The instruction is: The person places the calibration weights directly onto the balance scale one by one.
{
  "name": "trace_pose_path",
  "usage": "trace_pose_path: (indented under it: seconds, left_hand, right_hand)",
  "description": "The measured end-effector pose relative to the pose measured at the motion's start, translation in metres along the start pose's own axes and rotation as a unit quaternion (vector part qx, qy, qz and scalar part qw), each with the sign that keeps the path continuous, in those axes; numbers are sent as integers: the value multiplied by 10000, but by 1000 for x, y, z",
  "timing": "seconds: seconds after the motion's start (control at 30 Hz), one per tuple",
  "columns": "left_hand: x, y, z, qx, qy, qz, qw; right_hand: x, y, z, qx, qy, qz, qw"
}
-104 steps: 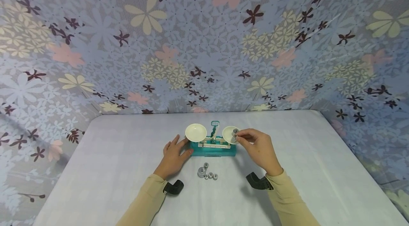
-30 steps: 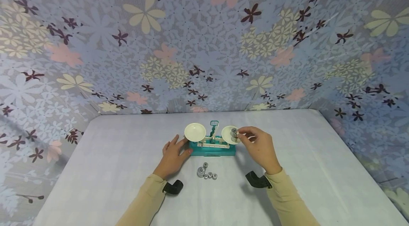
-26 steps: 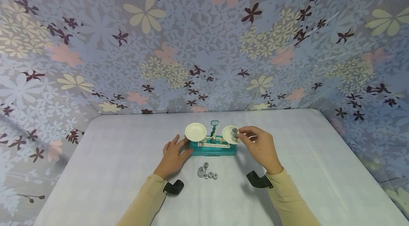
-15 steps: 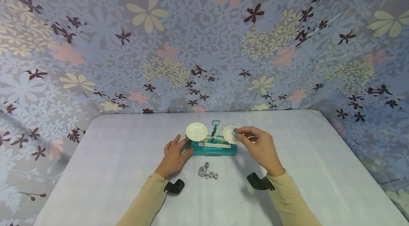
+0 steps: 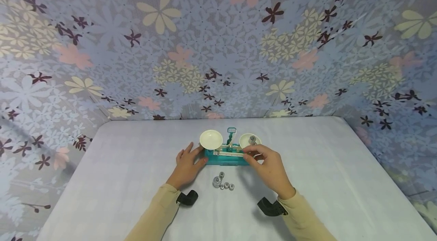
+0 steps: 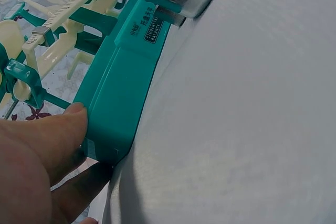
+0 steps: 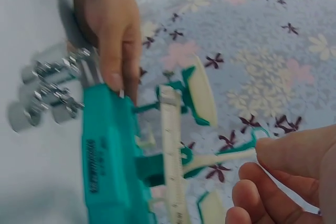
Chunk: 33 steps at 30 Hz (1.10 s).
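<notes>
As one hand (image 5: 185, 168) grips the balance (image 5: 223, 160) — a pan (image 5: 244, 141) holds weights (image 5: 252, 140).

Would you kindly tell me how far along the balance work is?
Done: weights sit in the right pan. In hand: the left hand holds the base; the right hand is by the beam, its grip unclear. Probably remaining: the loose weights on the table.

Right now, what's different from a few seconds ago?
The right hand has come away from the weights in the right dish and moved left and nearer, to the bar; whether it grips there, I can't tell. The left hand still holds the scale, and the loose weights stay on the table.
</notes>
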<state>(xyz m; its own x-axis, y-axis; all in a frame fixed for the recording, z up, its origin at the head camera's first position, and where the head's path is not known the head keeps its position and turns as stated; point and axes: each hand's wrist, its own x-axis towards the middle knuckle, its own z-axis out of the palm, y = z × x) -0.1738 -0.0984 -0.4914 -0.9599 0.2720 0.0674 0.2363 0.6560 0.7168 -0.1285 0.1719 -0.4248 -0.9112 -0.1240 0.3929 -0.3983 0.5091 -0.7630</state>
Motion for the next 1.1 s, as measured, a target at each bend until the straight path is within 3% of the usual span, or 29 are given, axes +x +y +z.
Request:
trace_pose_path:
  seconds: [0.23, 0.67, 1.1]
  left_hand:
    - [0, 1, 0, -18, 11, -3, 10000]
    - [0, 0, 1, -5, 3, -4, 10000]
    - [0, 0, 0, -11, 33, 28, 10000]
  right_hand:
    - [-10, 1, 11, 329, -174, -78, 9993]
    - [-28, 4, 29, 561, -515, 460, 9960]
    - [-39, 14, 40, 1010, -1203, 1157, 9808]
